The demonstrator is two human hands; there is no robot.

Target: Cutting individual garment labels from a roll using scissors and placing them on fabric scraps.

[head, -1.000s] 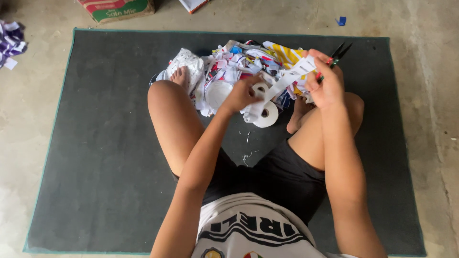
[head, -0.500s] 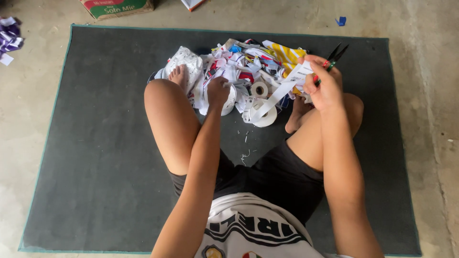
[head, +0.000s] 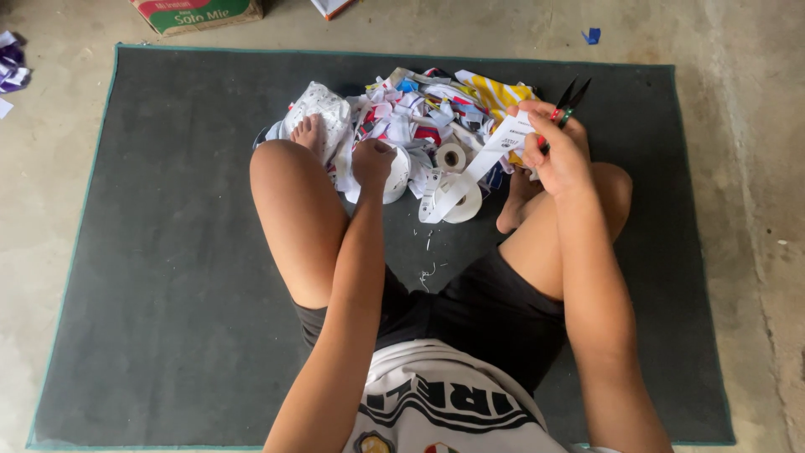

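The label strip [head: 470, 172] runs taut from its roll [head: 463, 204] because the right hand [head: 558, 151] grips it with scissors [head: 567, 105], while the left hand [head: 373, 162] is clenched in the scrap pile [head: 411, 117].

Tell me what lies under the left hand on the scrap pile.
The left hand rests as a fist on a white roll at the near edge of the scrap pile. Whatever its palm covers is hidden; the dark mat lies below.

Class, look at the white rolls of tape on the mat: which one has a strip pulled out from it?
The large white tape roll nearest the right foot: its strip runs up to the right hand. The smaller roll behind stays wound.
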